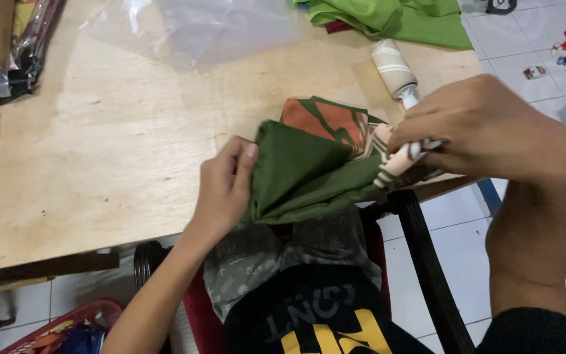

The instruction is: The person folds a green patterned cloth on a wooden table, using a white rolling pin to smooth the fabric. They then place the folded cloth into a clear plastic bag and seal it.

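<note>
The surface (99, 164) lies bare to the left of the left hand (224, 190) — open passage there. Behind, a clear plastic bag (191, 29) and green cloth pile (394, 19) crowd the far edge — a lint roller (396, 71) lies just beside the right hand (486, 128).

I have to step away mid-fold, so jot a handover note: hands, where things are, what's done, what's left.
Left hand: pinching the folded edge of the dark green garment at the plywood table's near edge.
Right hand: gripping the garment's printed orange and cream end.
Nearby: lint roller behind the garment, clear plastic bag and light green fabric pile at the far edge.
Done: garment partly folded.
Left: fold not yet flat.
</note>
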